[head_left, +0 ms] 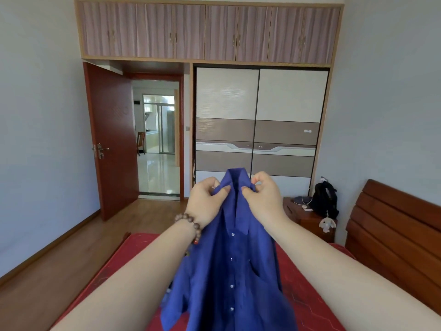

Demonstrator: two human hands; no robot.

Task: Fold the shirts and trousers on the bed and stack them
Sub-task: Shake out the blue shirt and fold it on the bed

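I hold the blue shirt (pixel 229 266) up in the air over the red bed (pixel 307 292), my left hand (pixel 206 201) and right hand (pixel 263 197) each pinching it just beside the collar. The pinches sit close together, so the body hangs bunched. If I lay it down like this, the sleeves may land twisted underneath and the fold comes out crooked.

bright, even daylight | glare on hallway floor (pixel 158 174) | wide-angle bowing at edges | sharp focus
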